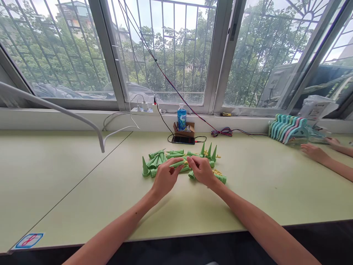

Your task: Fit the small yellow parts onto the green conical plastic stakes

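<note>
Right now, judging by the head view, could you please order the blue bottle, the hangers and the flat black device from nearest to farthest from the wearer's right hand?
From the right hand:
1. Flat black device: ahead, slightly left.
2. Blue bottle: upright, just behind the device.
3. Hangers: well over to the right.

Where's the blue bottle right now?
In the head view, the blue bottle stands near the middle, in the open cardboard box, behind the phone and green cones.
</note>
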The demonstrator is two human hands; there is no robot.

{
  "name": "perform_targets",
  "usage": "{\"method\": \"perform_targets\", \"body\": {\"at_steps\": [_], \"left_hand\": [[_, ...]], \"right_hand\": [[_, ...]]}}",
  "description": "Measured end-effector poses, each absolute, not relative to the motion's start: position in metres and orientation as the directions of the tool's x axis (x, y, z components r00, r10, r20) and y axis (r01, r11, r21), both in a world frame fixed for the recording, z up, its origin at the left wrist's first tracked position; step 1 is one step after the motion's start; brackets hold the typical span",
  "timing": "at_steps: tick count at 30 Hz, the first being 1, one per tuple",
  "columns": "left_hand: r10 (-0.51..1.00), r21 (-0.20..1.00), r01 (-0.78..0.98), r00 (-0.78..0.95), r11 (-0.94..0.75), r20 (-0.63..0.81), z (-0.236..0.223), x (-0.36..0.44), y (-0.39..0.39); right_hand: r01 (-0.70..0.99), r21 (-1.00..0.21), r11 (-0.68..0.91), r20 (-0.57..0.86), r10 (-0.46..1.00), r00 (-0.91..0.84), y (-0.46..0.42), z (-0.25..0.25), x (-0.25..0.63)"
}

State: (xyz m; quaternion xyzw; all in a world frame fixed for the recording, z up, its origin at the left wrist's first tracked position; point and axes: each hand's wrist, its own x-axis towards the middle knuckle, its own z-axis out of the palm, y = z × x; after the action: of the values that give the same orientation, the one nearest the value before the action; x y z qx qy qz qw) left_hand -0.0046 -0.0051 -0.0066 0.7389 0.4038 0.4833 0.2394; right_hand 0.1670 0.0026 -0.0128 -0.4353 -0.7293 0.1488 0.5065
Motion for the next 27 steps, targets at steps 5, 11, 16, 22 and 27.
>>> {"method": "perform_targets", "body": {"at_steps": [5, 11, 16, 22, 27], "left_hand": [[0.907, 0.879, 0.262, 0.254, -0.399, 0.336, -0.0029, -0.0069, -0.0058], [0.909, 0.931, 0.141, 0.306, -0.337, 0.282, -0.0039, -0.0076, -0.0021], [0.908, 0.944, 0.102, 0.325, -0.313, 0.266, -0.0047, -0.0069, -0.0009], [0.903, 0.943, 0.100, 0.336, -0.317, 0.268, -0.0053, -0.0073, 0.0000], [0.897, 0.888, 0.232, 0.304, -0.397, 0.322, -0.0071, -0.0077, -0.0021]], "right_hand": [[0.470, -0.649, 0.598, 0.631, 0.768, -0.105, 0.0025, -0.0129, 0.1675], [0.463, -0.634, 0.620, 0.652, 0.750, -0.111, 0.0015, -0.0121, 0.1674], [0.468, -0.630, 0.620, 0.652, 0.750, -0.115, 0.0005, -0.0123, 0.1675], [0.462, -0.637, 0.617, 0.647, 0.754, -0.116, 0.0014, -0.0117, 0.1678], [0.469, -0.656, 0.591, 0.627, 0.773, -0.097, 0.0039, -0.0139, 0.1671]]}}
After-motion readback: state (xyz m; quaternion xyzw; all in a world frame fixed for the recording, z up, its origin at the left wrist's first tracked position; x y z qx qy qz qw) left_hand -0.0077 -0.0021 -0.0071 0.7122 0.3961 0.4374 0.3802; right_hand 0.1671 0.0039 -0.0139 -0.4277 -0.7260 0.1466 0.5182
